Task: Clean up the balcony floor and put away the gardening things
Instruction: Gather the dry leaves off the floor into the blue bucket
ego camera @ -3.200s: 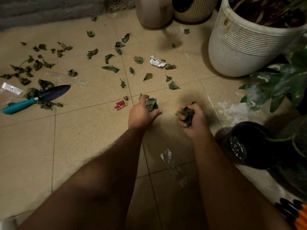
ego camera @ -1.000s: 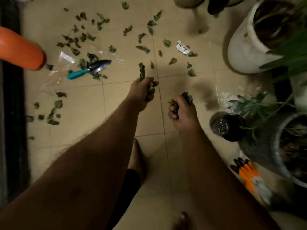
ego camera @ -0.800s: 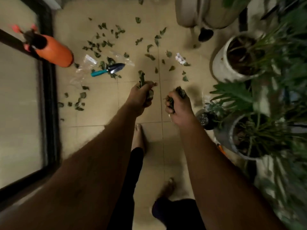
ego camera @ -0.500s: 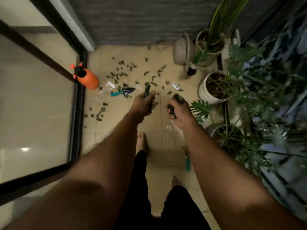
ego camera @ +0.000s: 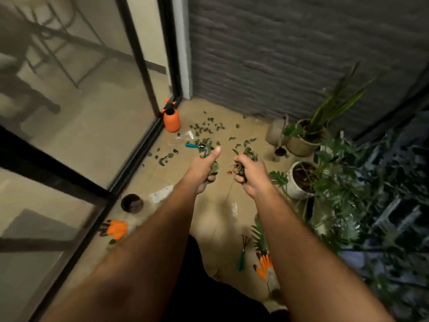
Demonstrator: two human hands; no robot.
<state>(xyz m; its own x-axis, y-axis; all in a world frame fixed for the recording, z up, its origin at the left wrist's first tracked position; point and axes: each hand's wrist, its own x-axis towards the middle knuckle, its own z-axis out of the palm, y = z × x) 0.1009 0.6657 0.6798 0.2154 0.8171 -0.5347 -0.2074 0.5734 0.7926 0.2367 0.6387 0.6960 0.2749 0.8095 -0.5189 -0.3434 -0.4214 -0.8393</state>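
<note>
A: What are the two hands doing?

B: The left hand (ego camera: 204, 167) has its fingers curled round a bunch of dark green dried leaves (ego camera: 207, 147), thumb pointing up. The right hand (ego camera: 249, 175) grips a second clump of leaves (ego camera: 250, 154), fingers closed tight about it. Both are held out above the beige tiled floor (ego camera: 222, 194).

A: And what lies on the floor?

B: More loose scattered leaves (ego camera: 205, 129) lie at the far end, near the orange spray bottle with a black top (ego camera: 171, 119) standing in the corner by the black-framed glass door (ego camera: 130, 145). A teal-handled trowel (ego camera: 193, 145) lies among them, just beyond the left hand.

A: Anything closer in?

B: A small dark round pot (ego camera: 131, 203) by the door track, an orange glove (ego camera: 116, 228) nearer still, a teal-handled hand rake (ego camera: 243, 252) and another orange glove (ego camera: 264, 267) beside the right forearm. Potted green plants (ego camera: 325, 177) crowd the right side, with a beige watering can (ego camera: 276, 133) against the grey brick wall (ego camera: 278, 54).
</note>
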